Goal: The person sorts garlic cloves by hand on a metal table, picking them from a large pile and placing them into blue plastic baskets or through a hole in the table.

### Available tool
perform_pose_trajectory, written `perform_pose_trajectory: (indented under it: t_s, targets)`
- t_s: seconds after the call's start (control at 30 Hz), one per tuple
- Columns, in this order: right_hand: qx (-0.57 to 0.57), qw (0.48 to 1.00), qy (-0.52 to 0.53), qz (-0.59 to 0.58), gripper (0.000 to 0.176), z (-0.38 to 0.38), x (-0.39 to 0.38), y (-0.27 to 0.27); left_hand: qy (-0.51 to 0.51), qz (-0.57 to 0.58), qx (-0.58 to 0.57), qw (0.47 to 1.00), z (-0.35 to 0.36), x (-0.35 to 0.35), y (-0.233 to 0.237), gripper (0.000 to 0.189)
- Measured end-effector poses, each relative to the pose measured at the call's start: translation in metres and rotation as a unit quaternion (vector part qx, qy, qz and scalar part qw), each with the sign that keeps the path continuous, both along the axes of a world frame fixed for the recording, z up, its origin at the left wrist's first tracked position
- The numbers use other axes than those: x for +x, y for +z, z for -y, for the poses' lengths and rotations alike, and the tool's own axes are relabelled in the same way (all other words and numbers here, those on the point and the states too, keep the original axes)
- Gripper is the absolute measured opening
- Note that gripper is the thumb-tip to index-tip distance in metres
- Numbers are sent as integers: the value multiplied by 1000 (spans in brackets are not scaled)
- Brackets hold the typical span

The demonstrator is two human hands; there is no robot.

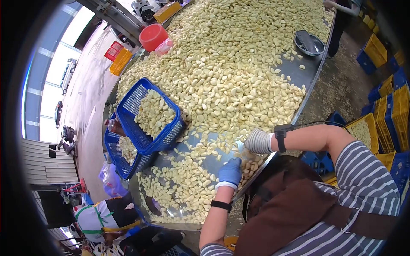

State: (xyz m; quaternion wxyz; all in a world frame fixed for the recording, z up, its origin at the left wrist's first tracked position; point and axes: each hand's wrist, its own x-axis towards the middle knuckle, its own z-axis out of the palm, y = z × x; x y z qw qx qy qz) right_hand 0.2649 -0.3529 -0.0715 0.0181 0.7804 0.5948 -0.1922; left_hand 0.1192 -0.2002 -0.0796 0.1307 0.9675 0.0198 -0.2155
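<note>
Pale cream pieces that look like peeled garlic cloves [239, 85] cover a metal table [207, 164]. My left hand [229, 172], in a blue glove, lies low over the cloves near the table's edge, fingers stretched forward. Just beyond it, my right hand [258, 141], in a whitish-grey glove, touches the cloves; its fingertips are hidden. Browner cloves [252, 165] lie between my hands and the edge. A blue basket [147, 146] partly filled with cloves stands left of my hands, on top of a second blue basket [112, 145] that also holds cloves.
A red tub [153, 37] stands at the far edge. A metal bowl [317, 45] with a grey scoop-like piece sits by the near edge, close to another person [341, 19]. Yellow and blue crates [390, 117] are stacked behind me. Another person [96, 219] is at lower left.
</note>
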Motion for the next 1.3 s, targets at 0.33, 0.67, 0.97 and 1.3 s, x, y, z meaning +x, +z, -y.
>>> perform_pose_trajectory:
  t_s: [0.33, 0.67, 0.97, 1.3]
  targets:
    - [-41, 998, -25, -33, 27, 9, 2, 5, 36, 7, -9, 999, 0, 22, -6, 19]
    - [259, 494, -332, -760, 18, 30, 63, 44, 146, -106, -133, 975, -35, 13, -17, 23]
    - [10, 969, -233, -75, 41, -5, 47, 34, 566, 106, -679, 455, -125, 0, -17, 16]
    - [62, 977, -113, -171, 21, -36, -4, 36, 236, 63, 92, 965, -93, 53, -8, 27]
